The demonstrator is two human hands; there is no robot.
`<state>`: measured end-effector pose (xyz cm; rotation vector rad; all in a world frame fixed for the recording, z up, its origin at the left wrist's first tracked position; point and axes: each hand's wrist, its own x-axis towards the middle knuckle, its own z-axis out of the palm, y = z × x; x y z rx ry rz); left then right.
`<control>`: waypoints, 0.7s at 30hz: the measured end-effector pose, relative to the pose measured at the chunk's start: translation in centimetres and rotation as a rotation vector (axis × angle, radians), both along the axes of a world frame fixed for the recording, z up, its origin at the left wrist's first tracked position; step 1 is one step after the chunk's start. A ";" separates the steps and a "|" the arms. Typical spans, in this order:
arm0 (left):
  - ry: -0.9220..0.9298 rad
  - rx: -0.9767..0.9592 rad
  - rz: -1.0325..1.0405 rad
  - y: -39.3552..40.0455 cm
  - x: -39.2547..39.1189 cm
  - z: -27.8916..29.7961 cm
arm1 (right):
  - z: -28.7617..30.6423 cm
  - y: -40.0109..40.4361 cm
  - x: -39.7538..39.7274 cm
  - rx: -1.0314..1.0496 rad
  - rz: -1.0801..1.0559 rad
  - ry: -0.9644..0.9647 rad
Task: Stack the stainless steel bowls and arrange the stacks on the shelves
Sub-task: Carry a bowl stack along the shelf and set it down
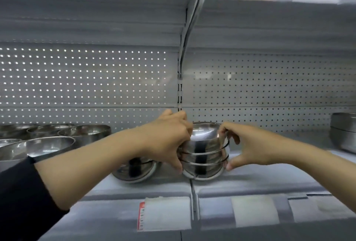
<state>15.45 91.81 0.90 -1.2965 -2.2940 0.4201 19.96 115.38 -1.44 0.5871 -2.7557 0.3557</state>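
Note:
A stack of three nested stainless steel bowls (205,154) stands on the grey shelf (250,183), right at the seam between two shelf sections. My left hand (169,136) grips the stack's left side, fingers curled over the top rim and thumb low. My right hand (248,146) holds the right side, fingertips on the rims and thumb near the bottom bowl. Another steel bowl stack (134,171) sits just left of it, partly hidden behind my left wrist.
Several loose steel bowls (48,142) crowd the shelf's far left. A steel container (343,130) stands at the far right edge. A perforated back panel (269,86) closes the rear and an upper shelf (96,9) hangs overhead. Price labels (165,213) line the front edge.

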 end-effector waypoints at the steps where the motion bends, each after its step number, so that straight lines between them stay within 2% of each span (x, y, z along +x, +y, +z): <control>1: 0.009 -0.003 0.005 0.5 0.1 0.0 | 0.0 0.5 -0.2 -0.003 0.007 0.002; 7: -0.034 0.004 0.016 2.1 0.2 0.4 | -0.2 2.2 -0.7 -0.035 0.074 -0.001; 14: -0.129 0.043 0.101 1.0 -0.1 0.5 | -0.5 2.3 -1.4 -0.057 0.172 -0.094; 21: -0.174 0.083 0.026 0.8 -0.5 0.2 | -1.0 2.2 -2.0 -0.071 0.186 -0.054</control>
